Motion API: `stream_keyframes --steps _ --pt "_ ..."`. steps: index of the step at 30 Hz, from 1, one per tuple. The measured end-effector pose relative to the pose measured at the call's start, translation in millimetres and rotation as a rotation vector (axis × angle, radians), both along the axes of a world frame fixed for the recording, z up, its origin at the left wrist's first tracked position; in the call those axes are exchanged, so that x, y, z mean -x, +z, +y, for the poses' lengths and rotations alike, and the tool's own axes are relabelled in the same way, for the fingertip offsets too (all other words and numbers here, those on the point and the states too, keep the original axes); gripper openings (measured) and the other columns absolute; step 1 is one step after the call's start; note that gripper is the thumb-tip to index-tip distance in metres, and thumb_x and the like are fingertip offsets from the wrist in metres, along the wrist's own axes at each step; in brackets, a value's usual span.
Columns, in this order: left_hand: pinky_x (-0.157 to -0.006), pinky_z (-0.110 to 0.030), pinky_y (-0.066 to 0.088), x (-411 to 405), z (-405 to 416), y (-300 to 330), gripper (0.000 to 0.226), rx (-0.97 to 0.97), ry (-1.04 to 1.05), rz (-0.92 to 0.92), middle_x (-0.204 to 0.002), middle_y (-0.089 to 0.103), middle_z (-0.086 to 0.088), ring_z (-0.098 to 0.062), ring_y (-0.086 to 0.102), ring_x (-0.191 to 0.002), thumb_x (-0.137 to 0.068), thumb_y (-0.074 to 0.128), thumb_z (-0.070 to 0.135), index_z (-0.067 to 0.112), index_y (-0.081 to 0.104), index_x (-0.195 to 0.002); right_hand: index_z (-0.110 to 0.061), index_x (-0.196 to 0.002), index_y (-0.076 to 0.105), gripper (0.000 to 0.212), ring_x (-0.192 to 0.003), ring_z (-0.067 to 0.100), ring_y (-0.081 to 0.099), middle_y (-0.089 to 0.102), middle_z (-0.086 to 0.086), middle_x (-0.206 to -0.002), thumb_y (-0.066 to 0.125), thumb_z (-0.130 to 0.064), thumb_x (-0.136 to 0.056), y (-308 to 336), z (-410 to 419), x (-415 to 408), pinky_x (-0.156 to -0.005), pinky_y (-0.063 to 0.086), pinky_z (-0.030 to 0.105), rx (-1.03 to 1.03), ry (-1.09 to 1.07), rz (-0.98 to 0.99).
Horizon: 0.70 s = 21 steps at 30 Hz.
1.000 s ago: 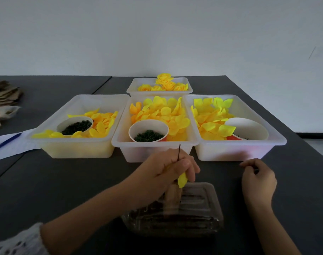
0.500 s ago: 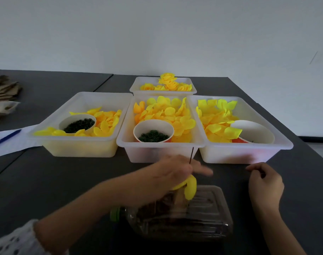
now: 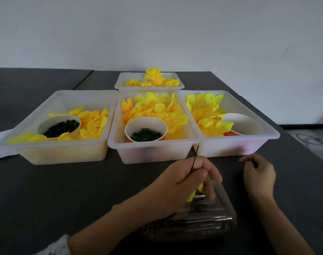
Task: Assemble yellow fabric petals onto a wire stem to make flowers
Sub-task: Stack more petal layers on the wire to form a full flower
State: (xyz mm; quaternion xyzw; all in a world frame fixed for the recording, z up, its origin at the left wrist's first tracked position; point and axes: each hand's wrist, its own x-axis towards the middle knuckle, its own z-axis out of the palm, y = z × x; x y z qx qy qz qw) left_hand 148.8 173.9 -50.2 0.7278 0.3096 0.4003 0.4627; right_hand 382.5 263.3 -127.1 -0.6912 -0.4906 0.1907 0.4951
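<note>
Left hand (image 3: 186, 179): enters from 7 o'clock, forearm slanting up to frame centre-low; thumb and fingers curled round the wire stem (image 3: 194, 159), gripping it, two fingers stretched forward toward 3 o'clock.

Right hand (image 3: 258, 172): enters from 5 o'clock, resting on the dark table (image 3: 65, 190); fingers loosely curled; whether they pinch anything, cannot tell.

Wire stem: thin, dark, near upright, tilted slightly toward 1 o'clock, its tip just before the middle bin (image 3: 153, 151).

Yellow petal (image 3: 193, 195): bright yellow fabric, hanging under the left hand, above the clear plastic container (image 3: 212, 223).

Three translucent bins at 12 o'clock: loose yellow petals, each with a paper cup; middle cup (image 3: 146, 129) holds small dark green rings.

Rear bin (image 3: 149, 80): finished yellow flowers.
</note>
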Motion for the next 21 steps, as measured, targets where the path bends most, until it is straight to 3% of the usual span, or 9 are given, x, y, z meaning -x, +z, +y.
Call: stream_keyframes --steps 5,9,12,15,18,21 --pt "-0.082 -0.032 0.053 3 3 -1 0.020 0.071 -0.036 0.068 -0.069 0.063 0.010 -0.017 0.067 -0.078 -0.094 0.047 0.012 0.024 0.061 -0.099 -0.019 -0.082 0.063 0.031 -0.065 0.018 0.056 0.062 0.004 -0.076 0.042 0.003 -0.091 3 -4 1 -0.053 0.042 0.029 -0.057 0.012 0.034" --pt "-0.074 -0.025 0.053 2 5 -3 0.005 0.130 -0.036 0.063 -0.066 0.066 0.009 -0.008 0.067 -0.071 -0.090 0.061 0.023 0.027 0.064 -0.090 -0.023 -0.076 0.061 0.038 -0.062 0.005 0.053 0.061 -0.001 -0.073 0.039 0.006 -0.085 29 -16 17 -0.057 0.044 0.017 -0.355 0.039 0.036" --pt "-0.071 -0.022 0.054 1 8 -7 0.003 0.146 0.011 0.075 -0.073 0.070 0.007 -0.003 0.065 -0.070 -0.085 0.068 0.028 0.027 0.065 -0.085 -0.023 -0.073 0.061 0.031 -0.066 0.008 0.056 0.062 -0.005 -0.072 0.038 -0.003 -0.079 67 -10 55 -0.059 0.045 0.015 -0.484 0.215 0.050" --pt "-0.071 -0.024 0.056 2 10 -6 0.012 0.161 0.071 0.166 -0.077 0.070 0.013 0.000 0.065 -0.074 -0.080 0.073 0.037 0.035 0.063 -0.074 -0.013 -0.073 0.062 0.027 -0.067 0.011 0.056 0.062 -0.005 -0.070 0.039 0.000 -0.079 106 13 103 -0.060 0.046 0.022 -0.403 0.552 -0.028" --pt "-0.075 -0.037 0.059 2 9 -6 0.019 0.173 0.135 0.208 -0.076 0.071 0.008 -0.009 0.068 -0.075 -0.077 0.074 0.045 0.030 0.062 -0.070 -0.010 -0.075 0.066 0.031 -0.066 0.007 0.058 0.063 -0.006 -0.071 0.044 0.009 -0.084 129 38 149 -0.062 0.047 0.021 -0.200 0.889 -0.246" --pt "-0.069 -0.037 0.059 1 7 -4 0.024 0.137 0.145 0.224 -0.073 0.071 0.009 -0.008 0.066 -0.069 -0.079 0.071 0.048 0.026 0.064 -0.072 -0.013 -0.089 0.072 0.022 -0.080 0.012 0.060 0.068 -0.002 -0.088 0.052 -0.003 -0.089 131 62 181 -0.073 0.049 0.028 0.005 1.069 -0.729"
